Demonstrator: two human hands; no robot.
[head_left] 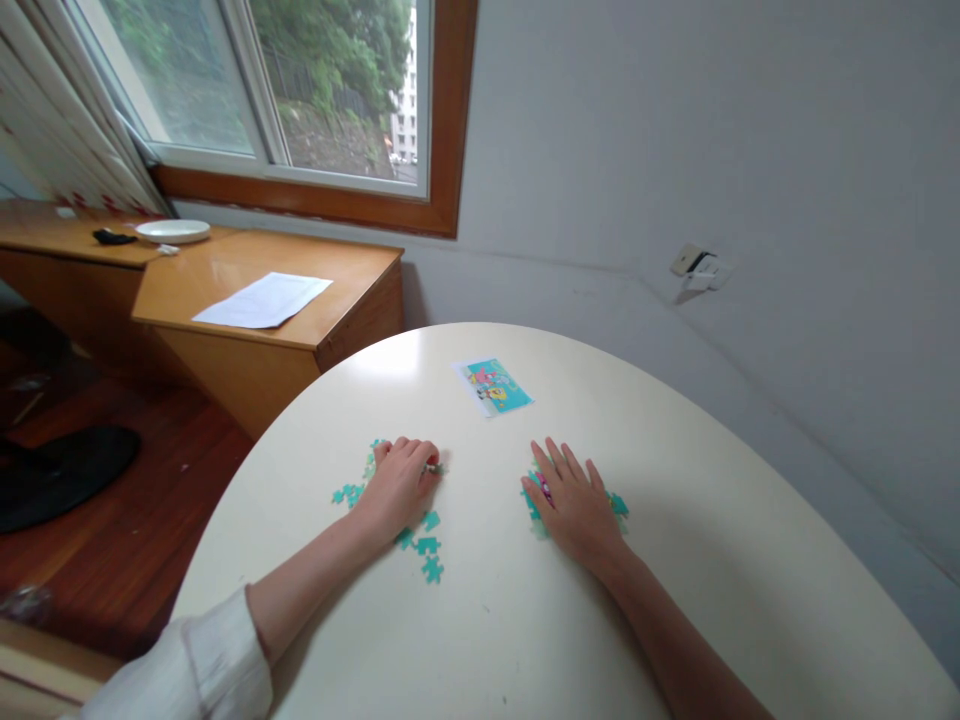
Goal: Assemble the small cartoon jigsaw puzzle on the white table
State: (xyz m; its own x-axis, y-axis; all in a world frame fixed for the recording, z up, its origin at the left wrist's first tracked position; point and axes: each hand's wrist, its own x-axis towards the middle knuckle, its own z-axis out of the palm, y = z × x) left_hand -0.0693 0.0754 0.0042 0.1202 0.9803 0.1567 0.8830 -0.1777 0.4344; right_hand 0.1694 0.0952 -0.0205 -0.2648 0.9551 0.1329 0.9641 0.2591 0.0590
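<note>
Teal pieces (429,546) everywhere. Left hand (397,485) pinches a piece (433,467) at its fingertips, right hand (574,500) lies flat over others

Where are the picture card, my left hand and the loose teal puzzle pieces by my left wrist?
picture card (493,387), head view, middle of its printed face.
left hand (399,483), head view, back of the hand.
teal puzzle pieces (427,546), head view, one loose piece beside the wrist.
</note>
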